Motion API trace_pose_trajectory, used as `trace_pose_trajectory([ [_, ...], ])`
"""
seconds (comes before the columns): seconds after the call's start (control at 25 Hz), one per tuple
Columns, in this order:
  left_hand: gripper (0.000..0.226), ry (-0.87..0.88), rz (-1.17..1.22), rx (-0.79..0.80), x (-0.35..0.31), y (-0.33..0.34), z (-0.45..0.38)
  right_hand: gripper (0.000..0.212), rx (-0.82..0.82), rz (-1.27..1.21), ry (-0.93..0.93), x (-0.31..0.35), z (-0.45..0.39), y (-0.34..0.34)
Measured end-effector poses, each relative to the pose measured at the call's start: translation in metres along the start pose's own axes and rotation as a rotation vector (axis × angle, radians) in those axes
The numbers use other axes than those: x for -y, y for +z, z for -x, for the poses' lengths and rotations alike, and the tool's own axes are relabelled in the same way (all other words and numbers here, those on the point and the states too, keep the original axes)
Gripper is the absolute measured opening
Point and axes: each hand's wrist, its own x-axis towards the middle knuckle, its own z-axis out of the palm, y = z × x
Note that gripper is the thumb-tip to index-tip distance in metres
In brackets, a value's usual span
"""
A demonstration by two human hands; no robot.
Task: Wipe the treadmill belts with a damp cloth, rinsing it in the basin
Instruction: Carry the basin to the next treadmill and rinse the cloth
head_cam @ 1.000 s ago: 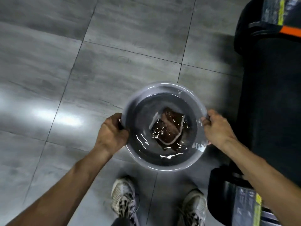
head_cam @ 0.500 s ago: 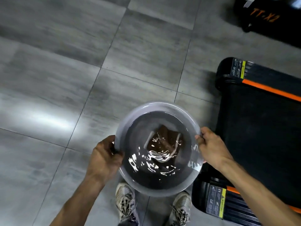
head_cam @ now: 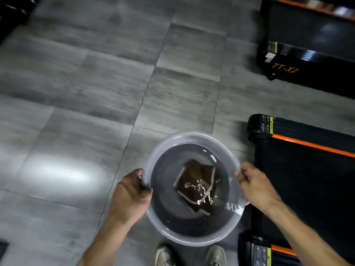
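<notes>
I carry a round translucent basin [head_cam: 163, 225] of water above the grey tiled floor. A brown cloth [head_cam: 196, 187] with pale edging lies soaked in the water. My left hand [head_cam: 130, 194] grips the basin's left rim, and my right hand [head_cam: 255, 185] grips its right rim. The black belt of a treadmill [head_cam: 307, 189] with an orange side stripe lies flat just right of the basin.
A second black treadmill [head_cam: 307, 54] marked TT-X2 stands at the upper right. My two shoes [head_cam: 190, 255] show below the basin. Dark equipment [head_cam: 11, 12] fills the top left corner. Grey floor tiles [head_cam: 86, 112] spread out on the left.
The view has swung up and forward: the near treadmill has slid lower right and the second treadmill shows more fully. Both hands keep their grip on the basin, and the water ripples.
</notes>
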Motion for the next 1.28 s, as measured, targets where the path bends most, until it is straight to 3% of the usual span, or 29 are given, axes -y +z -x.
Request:
trace_pose_trajectory([
  [0.2,0.018,-0.097,-0.009,0.019,-0.052,-0.016,-0.058,0.012,-0.044,-0.095,0.042,0.036,-0.03,-0.054],
  [0.48,0.021,-0.091,-0.022,0.066,-0.161,-0.007,-0.158,0.012,-0.092,-0.114,0.058,0.073,-0.118,-0.143],
  [0.92,0.02,-0.004,-0.102,0.226,-0.336,0.022,-0.366,0.011,-0.217,-0.156,0.186,0.127,-0.282,-0.274],
  [1.12,0.02,0.073,-0.256,0.319,-0.411,0.04,-0.486,0.012,-0.295,-0.261,0.33,0.15,-0.362,-0.318],
  [1.28,0.022,0.104,-0.316,0.391,-0.463,0.064,-0.558,0.011,-0.334,-0.239,0.337,0.16,-0.421,-0.359],
])
